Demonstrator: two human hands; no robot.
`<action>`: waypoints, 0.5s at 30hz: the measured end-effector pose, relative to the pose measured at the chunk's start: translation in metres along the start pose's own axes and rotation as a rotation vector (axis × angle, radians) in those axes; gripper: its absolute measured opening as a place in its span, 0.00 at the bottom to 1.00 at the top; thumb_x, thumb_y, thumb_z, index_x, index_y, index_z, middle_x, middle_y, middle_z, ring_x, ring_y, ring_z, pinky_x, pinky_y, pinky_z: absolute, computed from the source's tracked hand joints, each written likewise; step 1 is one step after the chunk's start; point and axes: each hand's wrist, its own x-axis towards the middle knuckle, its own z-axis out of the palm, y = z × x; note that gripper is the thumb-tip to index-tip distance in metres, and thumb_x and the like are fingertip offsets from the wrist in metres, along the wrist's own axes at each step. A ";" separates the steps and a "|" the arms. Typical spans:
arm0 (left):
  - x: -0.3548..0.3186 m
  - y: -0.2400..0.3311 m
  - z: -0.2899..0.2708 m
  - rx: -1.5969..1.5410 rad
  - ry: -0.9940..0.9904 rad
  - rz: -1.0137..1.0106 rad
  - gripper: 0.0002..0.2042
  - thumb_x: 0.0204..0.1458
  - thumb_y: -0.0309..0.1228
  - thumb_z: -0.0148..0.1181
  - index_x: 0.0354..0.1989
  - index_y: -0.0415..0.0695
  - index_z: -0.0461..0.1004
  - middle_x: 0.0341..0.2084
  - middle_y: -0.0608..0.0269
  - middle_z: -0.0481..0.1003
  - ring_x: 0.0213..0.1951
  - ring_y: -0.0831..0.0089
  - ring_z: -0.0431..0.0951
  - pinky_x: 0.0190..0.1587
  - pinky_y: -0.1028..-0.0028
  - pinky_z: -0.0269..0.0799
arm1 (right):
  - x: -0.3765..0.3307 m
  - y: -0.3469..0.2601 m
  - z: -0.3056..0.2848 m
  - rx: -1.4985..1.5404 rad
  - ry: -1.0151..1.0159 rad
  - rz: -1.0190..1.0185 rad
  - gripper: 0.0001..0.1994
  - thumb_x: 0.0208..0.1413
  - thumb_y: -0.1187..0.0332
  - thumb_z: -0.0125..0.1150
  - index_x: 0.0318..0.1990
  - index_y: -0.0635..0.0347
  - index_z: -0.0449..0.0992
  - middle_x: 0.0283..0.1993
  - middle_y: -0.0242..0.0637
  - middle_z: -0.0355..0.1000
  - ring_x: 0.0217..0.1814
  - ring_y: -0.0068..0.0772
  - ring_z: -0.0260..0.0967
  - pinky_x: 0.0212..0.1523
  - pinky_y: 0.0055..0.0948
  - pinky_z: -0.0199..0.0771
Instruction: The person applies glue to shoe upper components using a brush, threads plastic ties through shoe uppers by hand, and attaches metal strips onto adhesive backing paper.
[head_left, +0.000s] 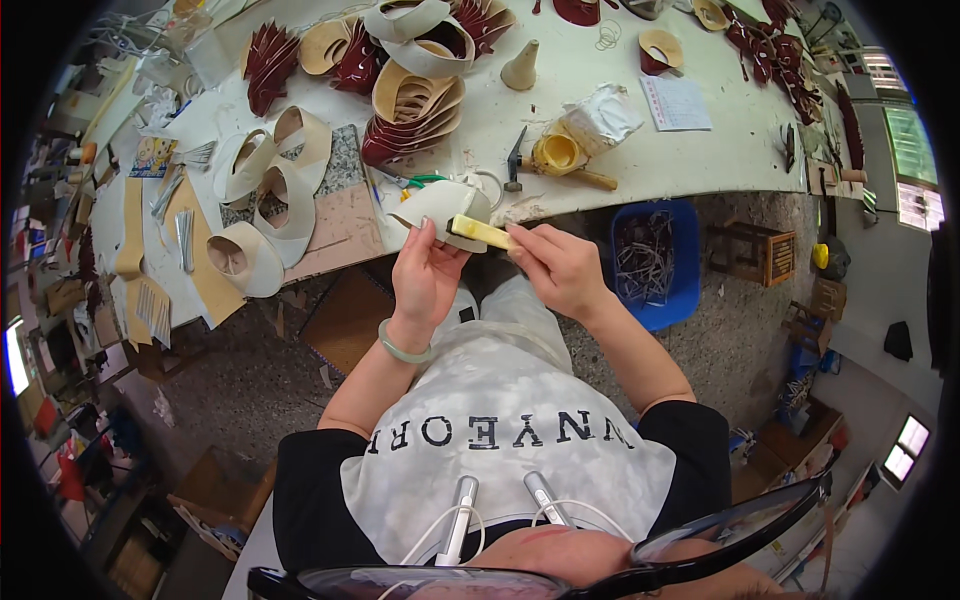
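hammer (513, 160) beside yellow glue pot (557, 153)

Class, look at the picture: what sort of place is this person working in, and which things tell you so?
Probably a shoemaking workshop. Cream shoe uppers and stacked dark red pieces cover the workbench, a hammer lies near its edge, and the left hand and right hand hold a cream shoe part.
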 end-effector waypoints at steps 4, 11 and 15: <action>-0.001 0.003 0.006 -0.004 0.017 0.008 0.18 0.65 0.35 0.35 0.59 0.40 0.59 0.55 0.56 0.67 0.57 0.63 0.67 0.61 0.57 0.61 | 0.005 0.017 0.000 -0.059 0.081 0.199 0.11 0.51 0.68 0.62 0.42 0.59 0.77 0.26 0.36 0.70 0.23 0.37 0.69 0.23 0.31 0.69; -0.004 0.003 0.008 -0.036 -0.009 0.020 0.17 0.64 0.35 0.37 0.58 0.41 0.60 0.54 0.58 0.67 0.56 0.64 0.67 0.59 0.60 0.61 | 0.003 0.012 0.007 -0.077 0.132 0.074 0.12 0.48 0.69 0.64 0.42 0.58 0.78 0.26 0.35 0.71 0.24 0.37 0.69 0.24 0.31 0.69; -0.004 0.003 0.011 -0.050 -0.032 0.049 0.18 0.65 0.35 0.36 0.59 0.42 0.59 0.56 0.58 0.65 0.58 0.64 0.65 0.62 0.60 0.57 | 0.002 -0.007 0.006 -0.101 0.052 -0.119 0.12 0.49 0.69 0.63 0.42 0.58 0.78 0.26 0.35 0.71 0.24 0.37 0.69 0.24 0.31 0.69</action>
